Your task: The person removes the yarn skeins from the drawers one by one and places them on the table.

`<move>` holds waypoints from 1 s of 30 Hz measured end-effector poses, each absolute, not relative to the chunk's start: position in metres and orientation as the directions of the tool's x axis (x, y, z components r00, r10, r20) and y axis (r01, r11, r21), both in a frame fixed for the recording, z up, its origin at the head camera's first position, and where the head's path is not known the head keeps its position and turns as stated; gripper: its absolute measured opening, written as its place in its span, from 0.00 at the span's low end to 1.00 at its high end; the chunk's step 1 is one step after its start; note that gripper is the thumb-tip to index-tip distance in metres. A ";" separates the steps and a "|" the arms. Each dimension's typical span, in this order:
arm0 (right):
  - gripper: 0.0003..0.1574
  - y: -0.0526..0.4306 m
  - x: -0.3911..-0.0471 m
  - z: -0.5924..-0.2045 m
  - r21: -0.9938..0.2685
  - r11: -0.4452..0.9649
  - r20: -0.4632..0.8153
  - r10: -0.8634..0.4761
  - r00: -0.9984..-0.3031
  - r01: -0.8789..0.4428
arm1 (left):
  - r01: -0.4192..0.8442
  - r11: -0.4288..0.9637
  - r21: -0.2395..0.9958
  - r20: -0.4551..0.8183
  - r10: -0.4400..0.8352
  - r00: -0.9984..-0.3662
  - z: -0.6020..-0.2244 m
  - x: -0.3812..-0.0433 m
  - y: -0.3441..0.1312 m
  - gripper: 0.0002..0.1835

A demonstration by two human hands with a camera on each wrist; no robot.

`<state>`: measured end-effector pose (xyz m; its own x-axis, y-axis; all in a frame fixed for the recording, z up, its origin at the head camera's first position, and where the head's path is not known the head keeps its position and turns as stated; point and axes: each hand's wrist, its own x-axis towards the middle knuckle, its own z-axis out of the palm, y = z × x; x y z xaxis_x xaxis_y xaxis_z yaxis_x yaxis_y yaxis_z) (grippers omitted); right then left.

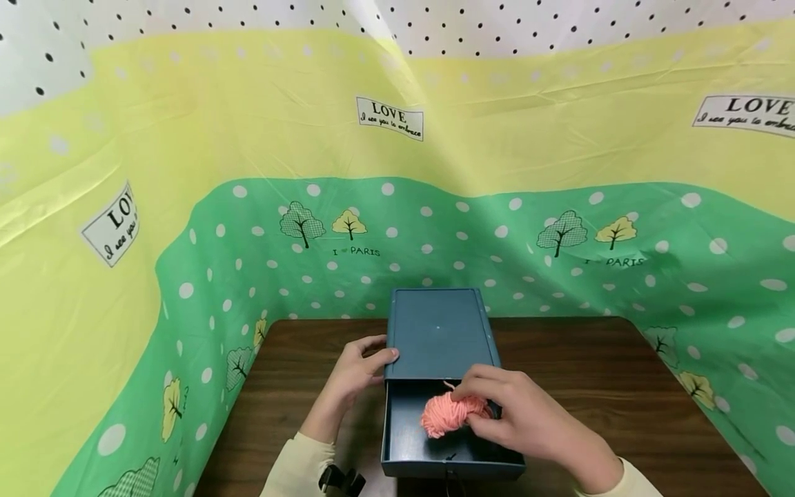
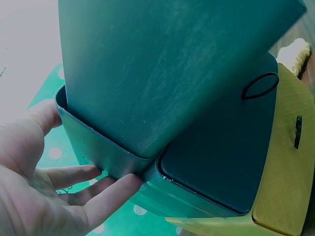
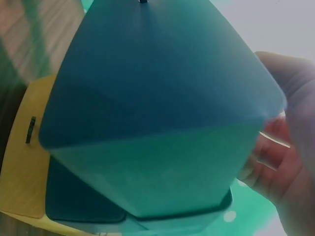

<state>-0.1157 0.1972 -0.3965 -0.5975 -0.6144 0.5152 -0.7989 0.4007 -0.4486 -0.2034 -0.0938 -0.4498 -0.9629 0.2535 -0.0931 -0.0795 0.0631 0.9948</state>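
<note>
A dark blue drawer box stands on the table with its drawer pulled out toward me. My left hand holds the casing's left side, thumb over the top edge. In the left wrist view, the left hand has its fingers against the edge of a teal casing. Over the drawer, my right hand grips a ball of pink yarn; a loose strand sticks up. The right wrist view shows the right hand beside the drawer, its yarn hidden.
The brown wooden table extends on both sides of the box. A patterned green and yellow curtain hangs around it. Yellow drawer fronts with a black loop pull adjoin the casing in the wrist views. A pale fluffy thing lies beyond.
</note>
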 end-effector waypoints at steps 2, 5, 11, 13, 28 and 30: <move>0.28 0.200 -0.116 -0.397 -0.441 0.395 0.543 -0.597 -0.590 -0.806 | -0.077 0.062 0.995 -0.090 0.252 -0.964 -0.450 -0.203 -0.094 0.36; 0.29 0.204 -0.115 -0.398 -0.441 0.395 0.569 -0.571 -0.592 -0.806 | -0.080 0.057 0.995 -0.091 0.245 -0.965 -0.450 -0.203 -0.094 0.36; 0.28 0.213 -0.113 -0.396 -0.451 0.430 0.585 -0.520 -0.623 -0.782 | -0.084 0.054 0.995 -0.095 0.244 -0.965 -0.451 -0.202 -0.093 0.36; 0.29 0.218 -0.112 -0.396 -0.445 0.444 0.597 -0.501 -0.627 -0.778 | -0.084 0.051 0.995 -0.094 0.247 -0.964 -0.451 -0.202 -0.093 0.36; 0.31 0.254 -0.108 -0.395 -0.452 0.588 0.586 -0.371 -0.720 -0.671 | -0.084 0.040 0.996 -0.092 0.253 -0.963 -0.451 -0.201 -0.093 0.36; 0.32 0.259 -0.108 -0.396 -0.446 0.598 0.598 -0.355 -0.719 -0.666 | -0.083 0.041 0.996 -0.091 0.253 -0.963 -0.450 -0.201 -0.093 0.36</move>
